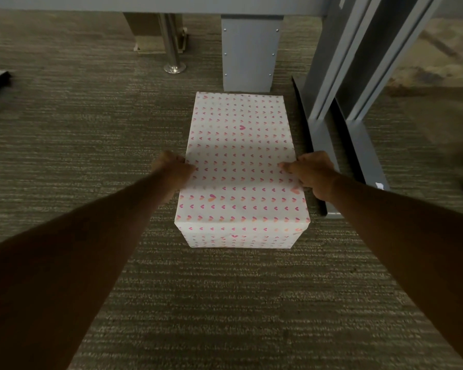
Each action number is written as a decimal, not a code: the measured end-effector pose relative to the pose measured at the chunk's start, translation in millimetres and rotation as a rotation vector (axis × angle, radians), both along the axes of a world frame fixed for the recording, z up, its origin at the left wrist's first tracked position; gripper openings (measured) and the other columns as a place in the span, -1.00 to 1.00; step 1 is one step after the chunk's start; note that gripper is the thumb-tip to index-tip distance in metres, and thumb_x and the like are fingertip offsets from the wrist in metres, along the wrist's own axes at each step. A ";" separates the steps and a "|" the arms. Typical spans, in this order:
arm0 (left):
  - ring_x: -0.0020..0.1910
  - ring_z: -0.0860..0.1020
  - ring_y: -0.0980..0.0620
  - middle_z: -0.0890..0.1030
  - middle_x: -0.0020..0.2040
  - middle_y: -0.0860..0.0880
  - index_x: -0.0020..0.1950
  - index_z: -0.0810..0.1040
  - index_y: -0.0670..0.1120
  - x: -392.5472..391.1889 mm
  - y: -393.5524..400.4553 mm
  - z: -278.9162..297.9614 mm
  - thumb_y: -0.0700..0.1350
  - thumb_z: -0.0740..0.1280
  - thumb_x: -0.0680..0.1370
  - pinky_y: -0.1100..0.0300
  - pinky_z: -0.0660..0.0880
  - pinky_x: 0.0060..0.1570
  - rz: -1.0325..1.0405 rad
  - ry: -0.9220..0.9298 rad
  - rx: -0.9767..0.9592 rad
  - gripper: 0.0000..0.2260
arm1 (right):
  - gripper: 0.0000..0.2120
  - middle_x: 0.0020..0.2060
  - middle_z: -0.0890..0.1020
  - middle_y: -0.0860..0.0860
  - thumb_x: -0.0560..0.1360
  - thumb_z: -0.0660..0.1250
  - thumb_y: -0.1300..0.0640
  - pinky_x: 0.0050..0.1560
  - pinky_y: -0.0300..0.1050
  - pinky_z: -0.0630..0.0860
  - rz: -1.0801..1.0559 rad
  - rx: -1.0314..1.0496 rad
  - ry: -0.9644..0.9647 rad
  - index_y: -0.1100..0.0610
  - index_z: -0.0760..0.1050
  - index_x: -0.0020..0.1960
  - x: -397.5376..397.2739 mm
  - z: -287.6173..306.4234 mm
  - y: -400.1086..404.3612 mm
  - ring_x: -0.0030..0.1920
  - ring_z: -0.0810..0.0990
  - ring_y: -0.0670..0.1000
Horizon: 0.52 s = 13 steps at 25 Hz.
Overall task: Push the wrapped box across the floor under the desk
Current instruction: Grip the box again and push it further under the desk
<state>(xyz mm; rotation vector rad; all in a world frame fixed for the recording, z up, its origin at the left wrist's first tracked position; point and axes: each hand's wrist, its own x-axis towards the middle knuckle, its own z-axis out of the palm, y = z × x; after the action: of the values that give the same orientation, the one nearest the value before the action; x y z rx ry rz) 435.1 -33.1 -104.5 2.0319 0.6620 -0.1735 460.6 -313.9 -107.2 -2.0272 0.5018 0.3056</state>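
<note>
Hands clasped the wrapped box (pixel 241 166) between them — left hand (pixel 173 168), right hand (pixel 312 173) — its long axis running ahead of both toward the desk leg (pixel 249 53).

Both bare arms reach forward and down, stretched nearly straight, converging toward the wrapped box (pixel 241 166). The left hand (pixel 173 166) sits at the box's left edge, about midway along its length, fingers curled down over the side and knuckles up. The right hand (pixel 312 173) sits at the box's right edge, opposite the left, its thumb lying on the top face and its fingers bent down the side. Each hand touches the box, so that the box lies between the two palms.
</note>
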 end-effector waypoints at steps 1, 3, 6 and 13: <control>-0.11 0.58 -0.04 0.61 0.06 -0.16 0.15 0.56 -0.20 1.4 -2.2 0.4 -0.16 0.35 0.54 0.19 0.46 -0.35 -0.003 -0.010 0.004 -0.78 | -0.46 0.21 0.64 0.15 0.40 0.58 0.05 -0.36 -0.14 0.62 -0.001 0.007 -0.005 0.21 0.52 0.29 1.3 0.7 -2.2 0.08 0.69 0.18; -0.18 0.57 0.01 0.62 0.02 -0.13 0.12 0.58 -0.17 6.6 -8.4 1.4 -0.14 0.35 0.54 0.21 0.45 -0.38 -0.002 -0.019 0.019 -0.81 | -0.50 0.20 0.65 0.15 0.41 0.57 0.05 -0.20 -0.05 0.69 0.008 0.032 -0.007 0.21 0.54 0.26 5.8 1.6 -9.4 0.07 0.70 0.18; -0.22 0.56 0.04 0.61 0.02 -0.09 0.14 0.58 -0.13 15.7 -21.2 3.5 -0.11 0.35 0.54 0.22 0.43 -0.41 0.016 -0.037 0.015 -0.80 | -0.60 0.17 0.67 0.13 0.43 0.55 0.09 -0.06 0.01 0.70 0.006 0.055 -0.026 0.23 0.58 0.19 13.4 6.9 -21.7 0.07 0.70 0.18; 0.04 0.61 -0.07 0.62 0.15 -0.14 0.19 0.56 -0.16 45.0 -57.0 1.5 -0.14 0.36 0.54 0.10 0.58 -0.14 0.010 -0.102 -0.073 -0.75 | -0.53 0.23 0.63 0.14 0.49 0.49 0.08 -0.10 -0.05 0.69 -0.045 0.021 -0.034 0.21 0.47 0.33 34.4 18.5 -49.7 0.15 0.68 0.16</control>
<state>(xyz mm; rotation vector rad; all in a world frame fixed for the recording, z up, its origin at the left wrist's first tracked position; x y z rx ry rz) 480.2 -90.1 -103.1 1.9529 0.5937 -0.0863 495.0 -363.6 -88.7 -1.9945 0.5207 0.2479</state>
